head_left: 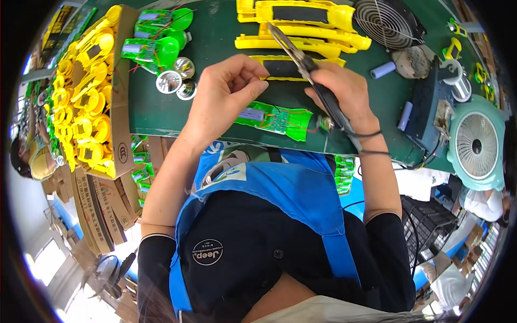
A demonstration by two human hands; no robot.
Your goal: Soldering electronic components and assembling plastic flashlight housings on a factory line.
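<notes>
Green bench (212,29). At its right end, turquoise round fan (476,142), slatted face toward camera. Far side, right of centre: dark fan with ringed wire guard (383,24). Left end: open cardboard box (121,107) heaped with yellow plastic parts (89,102); on bench or beside it, cannot tell. Below box, brown cardboard (97,215). Lower right: black crate (428,220). Background: person (40,156) far left; bright window (49,261) lower left.

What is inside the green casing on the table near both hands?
The green casing holds a lavender cylinder, a circuit board and red wires; whatever lies beneath them is covered.
</notes>
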